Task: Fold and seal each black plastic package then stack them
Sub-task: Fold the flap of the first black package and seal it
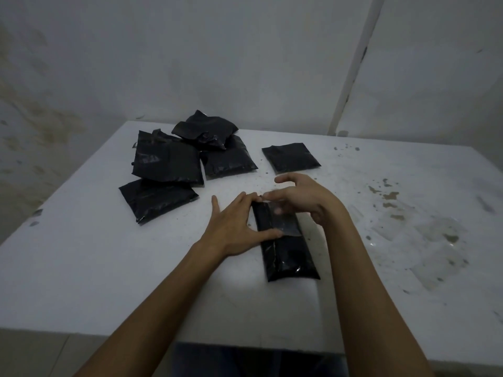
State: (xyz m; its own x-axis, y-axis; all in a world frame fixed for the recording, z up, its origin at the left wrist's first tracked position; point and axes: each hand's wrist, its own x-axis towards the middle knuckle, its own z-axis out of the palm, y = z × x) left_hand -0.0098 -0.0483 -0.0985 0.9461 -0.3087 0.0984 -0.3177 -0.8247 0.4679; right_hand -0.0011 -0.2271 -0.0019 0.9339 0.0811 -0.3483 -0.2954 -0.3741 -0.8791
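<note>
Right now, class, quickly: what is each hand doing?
Left hand: open, straight fingers pressing the folded black package on the table.
Right hand: fingers curled at the package's far end, apparently pinching clear tape.

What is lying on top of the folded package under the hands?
A strip of clear tape lies across the folded package, with the left hand pressing its edge. The right hand covers the far end.
</note>
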